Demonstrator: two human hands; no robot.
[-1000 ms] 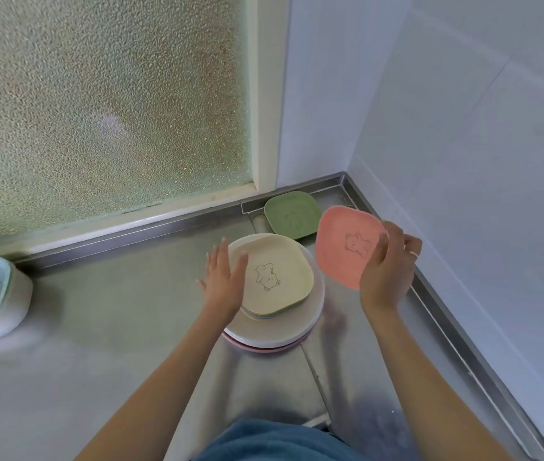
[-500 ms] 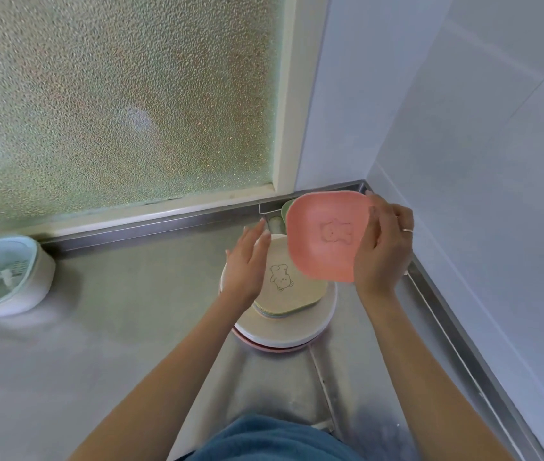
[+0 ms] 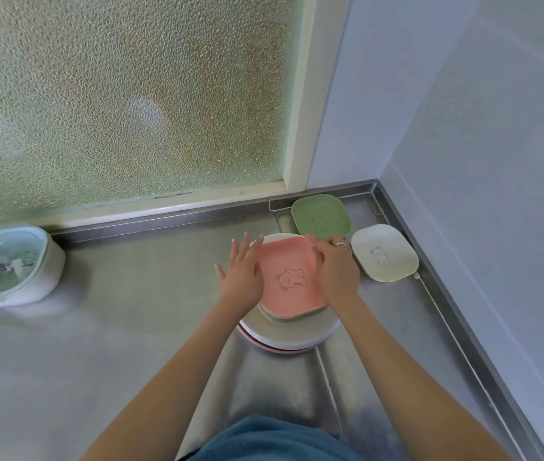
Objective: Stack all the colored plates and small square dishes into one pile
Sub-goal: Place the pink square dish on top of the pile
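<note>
Smooth rounded-square pink dish (image 3: 289,277) atop pile (image 3: 292,331)

Bare forearms, ring (image 3: 340,243) on right hand (image 3: 337,271), blue garment (image 3: 274,440).

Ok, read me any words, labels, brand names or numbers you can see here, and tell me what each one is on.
No readable text, number or brand shows anywhere.
pink dish: an outline bear drawing only, no words.
white dish: an outline bear drawing only, no words.
green dish: a faint drawing, too faint to make out.
lidded container: no label visible.
</note>
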